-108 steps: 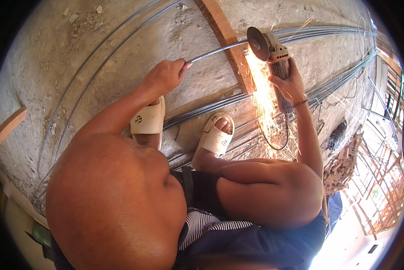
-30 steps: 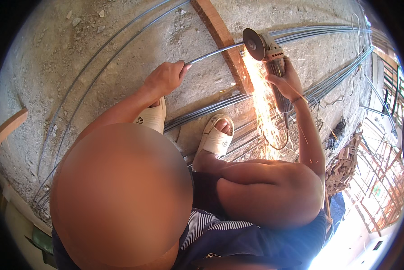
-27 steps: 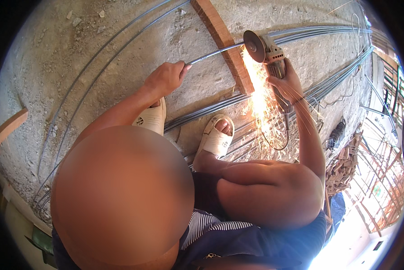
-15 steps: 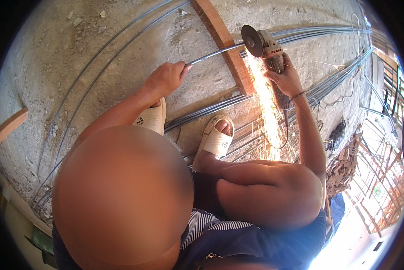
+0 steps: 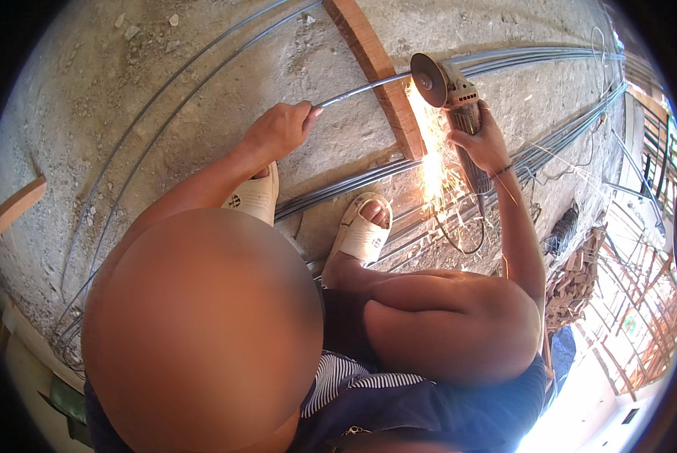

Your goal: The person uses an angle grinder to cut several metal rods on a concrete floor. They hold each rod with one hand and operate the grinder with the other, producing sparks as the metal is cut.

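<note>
My left hand [image 5: 282,130] is closed around the end of a steel rod [image 5: 361,89], which rests across a wooden beam [image 5: 387,87]. In my right hand [image 5: 483,142] is an angle grinder [image 5: 464,98], gripped by its body. Its dark cutting disc [image 5: 429,80] is at the rod, just right of the beam. Bright sparks [image 5: 433,170] stream from there toward the ground near my feet. Whether the rod is cut through is hidden by the disc and glare.
Bundled steel rods [image 5: 353,183] run along the ground past my sandal [image 5: 361,235]. Two long rods [image 5: 165,87] curve at the left. The grinder's cord [image 5: 463,251] loops below it. Broken brown pieces [image 5: 576,291] are piled at right; a wooden piece [image 5: 21,204] is far left.
The grinder and my right hand have shifted slightly right and downward. The spark stream has become shorter and more scattered. My left hand stays almost where it was on the rod.
</note>
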`<state>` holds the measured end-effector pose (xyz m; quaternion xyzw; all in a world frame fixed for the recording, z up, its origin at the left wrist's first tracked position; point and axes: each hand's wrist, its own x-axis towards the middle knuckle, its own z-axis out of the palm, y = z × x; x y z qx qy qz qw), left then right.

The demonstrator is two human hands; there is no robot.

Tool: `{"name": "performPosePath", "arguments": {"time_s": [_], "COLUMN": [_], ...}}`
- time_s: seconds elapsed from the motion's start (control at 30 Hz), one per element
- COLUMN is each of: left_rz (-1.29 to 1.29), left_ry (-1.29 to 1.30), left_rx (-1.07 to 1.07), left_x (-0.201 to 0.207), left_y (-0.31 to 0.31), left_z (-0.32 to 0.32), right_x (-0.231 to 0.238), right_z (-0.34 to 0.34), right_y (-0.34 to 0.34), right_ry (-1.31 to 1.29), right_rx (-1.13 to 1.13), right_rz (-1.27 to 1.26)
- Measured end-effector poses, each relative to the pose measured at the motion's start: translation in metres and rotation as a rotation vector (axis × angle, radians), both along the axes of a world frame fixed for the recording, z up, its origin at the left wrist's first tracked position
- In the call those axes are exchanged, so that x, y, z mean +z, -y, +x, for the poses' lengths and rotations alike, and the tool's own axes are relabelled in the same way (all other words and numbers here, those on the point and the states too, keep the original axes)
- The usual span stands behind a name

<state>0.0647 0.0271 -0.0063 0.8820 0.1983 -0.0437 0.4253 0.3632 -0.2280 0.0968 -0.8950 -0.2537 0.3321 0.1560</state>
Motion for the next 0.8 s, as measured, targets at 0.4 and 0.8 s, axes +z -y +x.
{"name": "performPosePath", "arguments": {"time_s": [0.4, 0.8], "left_rz": [0.032, 0.010], "left_ry": [0.026, 0.015], "left_rx": [0.000, -0.001], "left_x": [-0.004, -0.004], "left_y": [0.000, 0.001], "left_z": [0.000, -0.001], "right_x": [-0.006, -0.009], "right_z": [0.010, 0.012], "right_y": [-0.016, 0.005], "right_ry": [0.048, 0.005], "right_rx": [0.072, 0.088], "right_rz": [0.009, 0.005]}}
